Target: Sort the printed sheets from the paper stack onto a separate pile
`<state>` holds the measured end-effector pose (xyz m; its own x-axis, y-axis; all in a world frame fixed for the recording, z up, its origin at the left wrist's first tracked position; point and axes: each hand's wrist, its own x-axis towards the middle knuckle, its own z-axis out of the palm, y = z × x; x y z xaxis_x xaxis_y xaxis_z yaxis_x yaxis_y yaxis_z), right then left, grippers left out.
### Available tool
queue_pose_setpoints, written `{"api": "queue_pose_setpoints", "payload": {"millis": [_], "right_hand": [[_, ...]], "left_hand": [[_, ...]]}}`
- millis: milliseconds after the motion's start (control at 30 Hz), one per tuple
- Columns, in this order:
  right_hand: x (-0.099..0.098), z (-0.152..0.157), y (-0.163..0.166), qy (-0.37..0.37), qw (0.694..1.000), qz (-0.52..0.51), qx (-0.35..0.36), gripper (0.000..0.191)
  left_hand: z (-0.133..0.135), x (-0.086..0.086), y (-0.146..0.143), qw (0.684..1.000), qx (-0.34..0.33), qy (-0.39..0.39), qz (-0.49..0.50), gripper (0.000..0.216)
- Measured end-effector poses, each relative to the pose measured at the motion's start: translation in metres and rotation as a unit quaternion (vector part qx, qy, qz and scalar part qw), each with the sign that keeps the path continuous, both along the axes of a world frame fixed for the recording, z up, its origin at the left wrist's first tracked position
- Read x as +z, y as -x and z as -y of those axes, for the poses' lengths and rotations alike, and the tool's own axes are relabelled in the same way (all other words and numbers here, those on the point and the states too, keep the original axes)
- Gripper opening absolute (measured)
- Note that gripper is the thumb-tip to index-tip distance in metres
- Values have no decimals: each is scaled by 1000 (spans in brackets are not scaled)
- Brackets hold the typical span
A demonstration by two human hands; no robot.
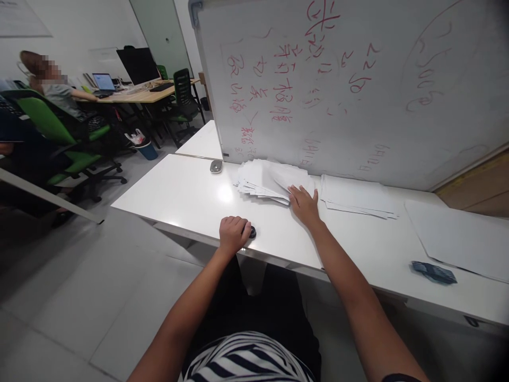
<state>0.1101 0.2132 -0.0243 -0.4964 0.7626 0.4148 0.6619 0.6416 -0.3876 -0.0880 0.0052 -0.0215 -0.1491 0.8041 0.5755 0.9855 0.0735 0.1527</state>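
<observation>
Here, the right hand (305,206) touches the paper stack (260,178).

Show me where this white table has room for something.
Room: the table's left end, left of the silver mouse and left hand; also between right forearm and dark bundle. Crowded: along the whiteboard, with paper stacks.
</observation>
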Motion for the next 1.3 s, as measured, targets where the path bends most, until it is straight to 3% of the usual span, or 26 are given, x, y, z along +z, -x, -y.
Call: {"api": "queue_pose_setpoints", "payload": {"millis": [500, 767, 900, 1000, 1133, 1200, 1300], "right_hand": [[3, -4, -10, -15, 998, 42, 52, 39], [-7, -14, -9, -122, 990, 44, 48, 35], [-2, -15, -13, -153, 988, 5, 32, 36], [16, -3, -18, -181, 982, -60, 2, 34], [62, 39, -34, -195, 972, -129, 1, 32], [89, 64, -48, -174, 978, -111, 26, 32], [122, 94, -70, -81, 994, -1, 68, 30]], "left_hand": [[0, 0, 0, 1000, 0, -9, -1, 21], [-1, -1, 0, 1000, -1, -18, -6, 23], [-1, -2, 1, 1000, 1, -10, 2, 25], [-1, -2, 0, 1000, 9, -6, 12, 27], [-1, -1, -1, 998, 39, -14, 46, 30], [-1, 0, -1, 995, 60, -20, 71, 31], [1, 4, 0, 992, 69, -20, 107, 33]]}}
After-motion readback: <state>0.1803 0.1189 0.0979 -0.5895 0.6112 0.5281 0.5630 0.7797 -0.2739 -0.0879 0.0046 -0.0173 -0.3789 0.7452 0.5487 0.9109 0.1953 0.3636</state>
